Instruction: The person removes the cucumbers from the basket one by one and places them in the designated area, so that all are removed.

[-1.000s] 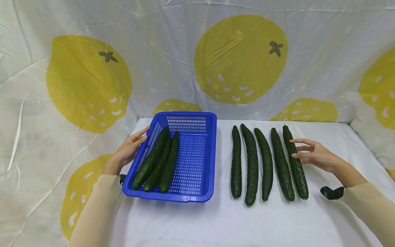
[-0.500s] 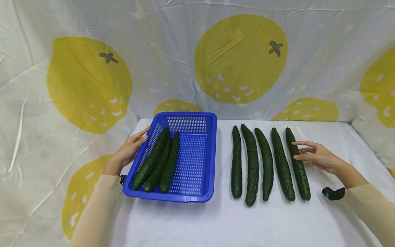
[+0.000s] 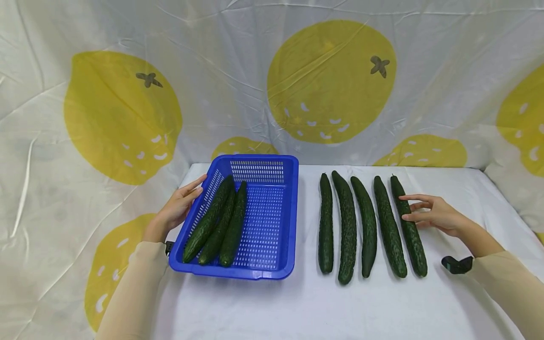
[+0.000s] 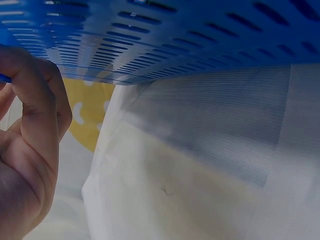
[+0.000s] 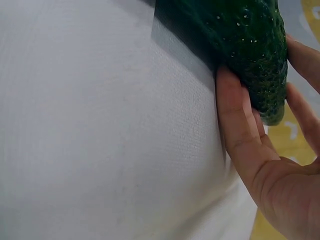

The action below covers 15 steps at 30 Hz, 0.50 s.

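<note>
My left hand (image 3: 180, 204) grips the left rim of a blue plastic basket (image 3: 296, 212), and in the left wrist view its fingers (image 4: 37, 95) bend over the edge. Three cucumbers lie side by side in the basket's left part; the rightmost of them is a dark green one (image 3: 233, 224). At the far right of a row on the table, my right hand (image 3: 437, 215) holds a cucumber (image 3: 411, 238) between thumb and fingers. The right wrist view shows the fingers on both sides of this cucumber (image 5: 250, 50), low against the cloth.
Several more cucumbers lie lengthwise in the row, among them a straight one (image 3: 325, 226) nearest the basket and a bumpy one (image 3: 390, 231) beside the held one. A white cloth (image 3: 331, 311) covers the table. Behind hangs a white curtain (image 3: 221, 94) printed with lemons.
The held cucumber has shifted slightly right and toward me, then a little back left, with my right hand on it. My left hand and the basket look unchanged.
</note>
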Tool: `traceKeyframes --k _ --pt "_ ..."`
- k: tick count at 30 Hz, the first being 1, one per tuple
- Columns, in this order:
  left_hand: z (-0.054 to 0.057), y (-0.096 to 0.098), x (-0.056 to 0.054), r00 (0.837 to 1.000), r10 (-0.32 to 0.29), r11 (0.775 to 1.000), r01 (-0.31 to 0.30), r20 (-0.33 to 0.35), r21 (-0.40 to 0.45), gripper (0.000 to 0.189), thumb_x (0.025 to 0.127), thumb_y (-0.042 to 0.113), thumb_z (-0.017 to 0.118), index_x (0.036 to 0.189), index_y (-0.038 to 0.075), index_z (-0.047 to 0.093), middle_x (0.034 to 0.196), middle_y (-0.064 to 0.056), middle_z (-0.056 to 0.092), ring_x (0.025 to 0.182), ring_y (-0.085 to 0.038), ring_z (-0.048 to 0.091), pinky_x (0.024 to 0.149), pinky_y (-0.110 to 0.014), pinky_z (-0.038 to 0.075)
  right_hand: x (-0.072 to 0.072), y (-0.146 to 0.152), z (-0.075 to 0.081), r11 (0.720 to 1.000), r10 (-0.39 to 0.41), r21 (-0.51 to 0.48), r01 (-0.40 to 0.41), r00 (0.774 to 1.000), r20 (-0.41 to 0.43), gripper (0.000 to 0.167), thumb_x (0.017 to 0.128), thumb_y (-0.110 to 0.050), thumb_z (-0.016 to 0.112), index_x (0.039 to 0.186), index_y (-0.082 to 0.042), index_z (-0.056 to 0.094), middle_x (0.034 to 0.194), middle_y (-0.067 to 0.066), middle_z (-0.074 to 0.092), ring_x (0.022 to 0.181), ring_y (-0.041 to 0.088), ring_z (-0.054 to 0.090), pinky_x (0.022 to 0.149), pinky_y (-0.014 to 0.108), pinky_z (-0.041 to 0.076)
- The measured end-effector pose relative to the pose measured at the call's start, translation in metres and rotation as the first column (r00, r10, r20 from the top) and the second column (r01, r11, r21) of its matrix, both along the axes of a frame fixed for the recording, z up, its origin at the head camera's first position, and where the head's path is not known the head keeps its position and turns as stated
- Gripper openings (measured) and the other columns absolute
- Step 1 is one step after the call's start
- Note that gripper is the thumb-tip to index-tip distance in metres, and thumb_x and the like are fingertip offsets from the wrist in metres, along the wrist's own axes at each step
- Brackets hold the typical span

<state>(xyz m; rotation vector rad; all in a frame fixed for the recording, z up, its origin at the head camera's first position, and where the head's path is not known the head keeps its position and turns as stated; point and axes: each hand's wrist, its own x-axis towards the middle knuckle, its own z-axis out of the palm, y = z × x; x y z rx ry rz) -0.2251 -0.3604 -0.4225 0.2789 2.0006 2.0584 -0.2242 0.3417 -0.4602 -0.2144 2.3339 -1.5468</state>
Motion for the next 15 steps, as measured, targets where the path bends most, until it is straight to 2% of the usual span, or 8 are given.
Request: traceKeyframes --k 11,15 --pt "0.0021 0.0001 0.0015 1.0 0.002 1.0 -0.002 0.011 -0.012 0.056 0.109 0.022 0.041 0.161 0.015 0.019 0.116 -0.004 0.067 0.081 -0.012 0.07 0.063 -0.025 0.058 0.0004 -0.0021 0.0025 0.997 0.024 0.073 -0.02 0.998 -0.058 0.065 0.091 -0.016 0.075 0.146 0.002 0.045 0.127 0.032 0.042 0.09 0.016 0.065 0.073 0.039 0.059" --pt "0.0006 -0.0013 0.0004 1.0 -0.006 1.0 0.006 0.009 -0.004 0.056 0.109 0.021 0.04 0.161 0.015 0.019 0.115 -0.004 0.068 0.078 -0.011 0.07 0.061 -0.024 0.057 0.0006 -0.0043 0.002 0.996 0.019 0.085 -0.014 0.998 -0.059 0.065 0.091 -0.016 0.076 0.145 0.002 0.045 0.126 0.031 0.043 0.088 0.016 0.064 0.072 0.039 0.059"
